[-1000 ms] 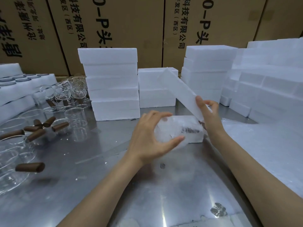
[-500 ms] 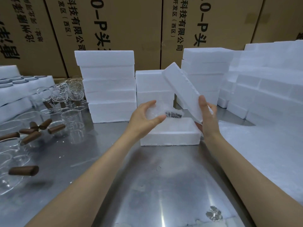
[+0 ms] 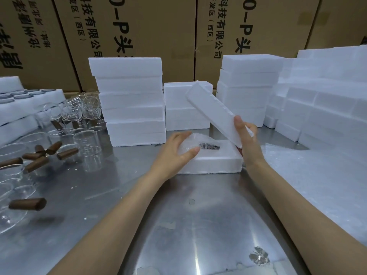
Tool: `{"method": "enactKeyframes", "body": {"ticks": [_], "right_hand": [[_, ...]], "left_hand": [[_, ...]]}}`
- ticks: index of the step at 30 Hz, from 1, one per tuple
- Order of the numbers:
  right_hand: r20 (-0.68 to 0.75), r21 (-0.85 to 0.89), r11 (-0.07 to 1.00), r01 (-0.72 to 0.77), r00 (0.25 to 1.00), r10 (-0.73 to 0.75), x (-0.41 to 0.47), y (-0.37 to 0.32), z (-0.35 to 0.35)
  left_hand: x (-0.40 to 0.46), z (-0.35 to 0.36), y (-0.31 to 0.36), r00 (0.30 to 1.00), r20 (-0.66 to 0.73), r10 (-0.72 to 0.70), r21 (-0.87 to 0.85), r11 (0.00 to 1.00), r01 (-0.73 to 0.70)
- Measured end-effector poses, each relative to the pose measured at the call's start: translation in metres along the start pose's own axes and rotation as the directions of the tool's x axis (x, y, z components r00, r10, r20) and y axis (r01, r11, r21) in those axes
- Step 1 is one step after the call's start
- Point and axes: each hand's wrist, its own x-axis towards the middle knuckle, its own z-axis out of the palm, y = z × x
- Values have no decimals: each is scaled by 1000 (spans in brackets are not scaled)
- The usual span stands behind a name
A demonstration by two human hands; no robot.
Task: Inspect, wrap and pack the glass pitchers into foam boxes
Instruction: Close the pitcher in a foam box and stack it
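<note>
Now, head view, the only one. Steel table (image 3: 190, 225) in front, scuffed and reflective.

Left hand (image 3: 174, 151): fingers curled over a wrapped pitcher (image 3: 195, 142), thumb under its near side, gripping it. The bundle is pale, crinkled wrap; a dark handle (image 3: 210, 146) shows through at its right end. The pitcher sits in the recess of an open foam box (image 3: 214, 165) lying flat on the table at centre.

Right hand (image 3: 247, 141): holds a foam lid (image 3: 214, 114) by its lower end, thumb on the near face, fingers behind. Lid is tilted, upper end leaning away and to the left, lower end just above the box's right edge. Whether lid and box touch, I cannot tell.

Behind the box: a tall foam stack (image 3: 129, 102) to the left, a shorter foam stack (image 3: 184, 108) in the middle, partly hidden by the lid, another tall foam stack (image 3: 246, 86) to the right. More foam blocks (image 3: 321, 100) piled along the right side, with a white foam sheet (image 3: 317, 175) spread on the table below them.

Left side of table: unwrapped glass pitchers (image 3: 85, 147) with brown wooden handles (image 3: 67, 153), some upright, some lying over, crowded together. One handle (image 3: 27, 204) lies nearest the camera. Foam trays (image 3: 23, 108) at far left carry round dark-rimmed items, too small to identify.

Cardboard cartons (image 3: 139, 36) with black printed characters form the back wall.
</note>
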Motion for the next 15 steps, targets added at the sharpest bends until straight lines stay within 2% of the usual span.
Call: {"method": "enactKeyframes", "body": {"ticks": [4,6,8,10,12,15], "right_hand": [[51,74,997,-14,999,10,1,-3,-3],[67,78,997,9,998,-15,-1,-5,-5],[93,22,999,25,995,-27,-1,-4,-6],[112,-44,999,18,994,-13,-3,-4,-5],[140,-65,998,24,990,-15,-6,-6,-3],[180,-80,996,37,983,-22,-8,-8,-2]], "left_hand": [[1,-2,1,999,40,-34,-36,999,35],[1,-4,6,991,79,-108,-177,977,121],[0,-8,15,979,92,-181,-443,873,204],[1,-14,19,974,66,-215,-686,699,201],[0,-22,17,952,40,-305,-801,559,213],[-1,-29,6,893,2,-450,-852,466,237]]}}
